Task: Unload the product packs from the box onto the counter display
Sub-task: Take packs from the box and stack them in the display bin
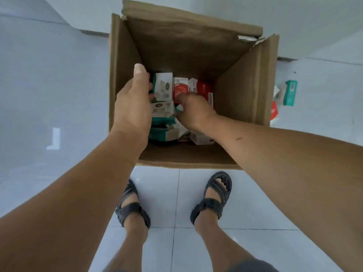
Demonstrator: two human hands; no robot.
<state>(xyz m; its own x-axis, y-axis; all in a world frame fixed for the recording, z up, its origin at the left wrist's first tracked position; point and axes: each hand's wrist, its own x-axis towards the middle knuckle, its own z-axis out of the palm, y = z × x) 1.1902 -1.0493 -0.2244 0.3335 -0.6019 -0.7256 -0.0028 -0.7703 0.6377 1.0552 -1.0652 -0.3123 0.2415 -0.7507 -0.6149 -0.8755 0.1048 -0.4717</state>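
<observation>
Many packs (pixel 203 88) lie in the box (pixel 176 48), much left; my left hand (pixel 131 107) grips a green-white pack (pixel 163 87), right hand (pixel 194 112) grip unclear.

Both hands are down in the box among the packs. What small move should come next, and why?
Probably close the right hand on the red-and-white pack at its fingers, so both hands can come out loaded. The left hand grips a green-and-white pack, and many packs lie in the cardboard box. Whether the right hand has a full grip is hidden.
</observation>
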